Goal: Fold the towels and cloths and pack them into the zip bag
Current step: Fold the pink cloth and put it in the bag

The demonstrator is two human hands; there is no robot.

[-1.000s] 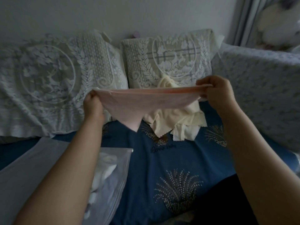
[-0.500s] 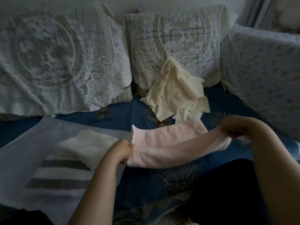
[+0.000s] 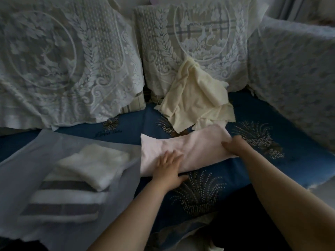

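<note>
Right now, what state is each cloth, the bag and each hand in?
Pink towel: folded into a long strip, flat on the blue cover.
Cream cloth: unfolded, crumpled against the cushion.
Zip bag: lying flat, folded towels inside.
White towel: folded, atop the striped towel.
Left hand: flat, pressing the pink towel.
Right hand: fingers curled over the strip's right end.

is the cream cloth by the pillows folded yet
No. The cream cloth lies crumpled and loose against the lace pillow, its corners splayed on the blue cover.
</note>
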